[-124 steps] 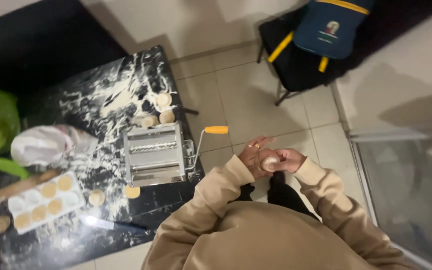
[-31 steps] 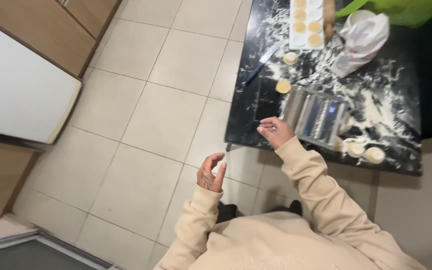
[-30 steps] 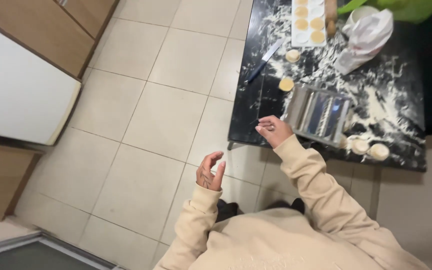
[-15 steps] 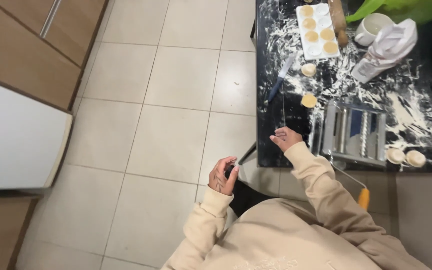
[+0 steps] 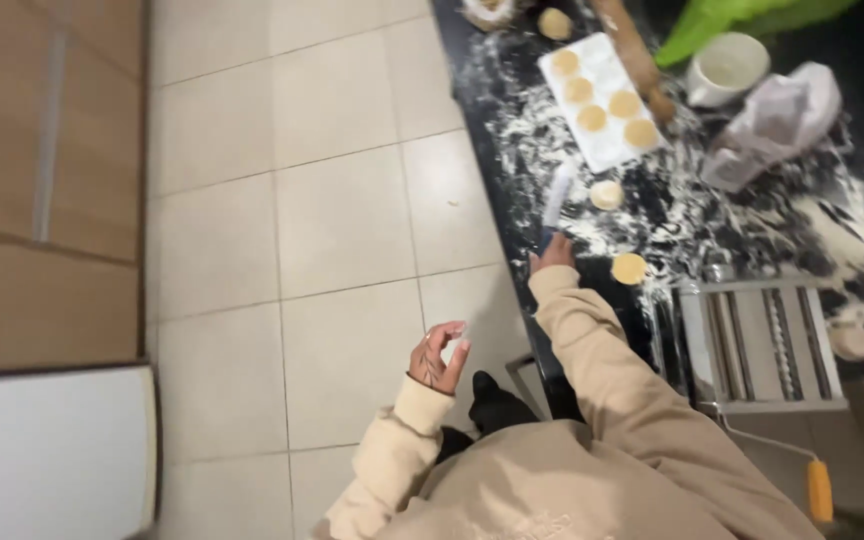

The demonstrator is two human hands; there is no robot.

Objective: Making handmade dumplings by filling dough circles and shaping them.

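Your right hand [image 5: 555, 250] rests at the near edge of the black counter [image 5: 512, 170], fingertips touching the dark handle of the knife [image 5: 557, 200]; whether they have closed on it cannot be told. The knife lies just beyond your fingers, long axis running away from you toward the white tray [image 5: 602, 115], its pale blade dusted with flour. Your left hand [image 5: 439, 355] hangs well apart over the floor, fingers loosely curled, holding nothing.
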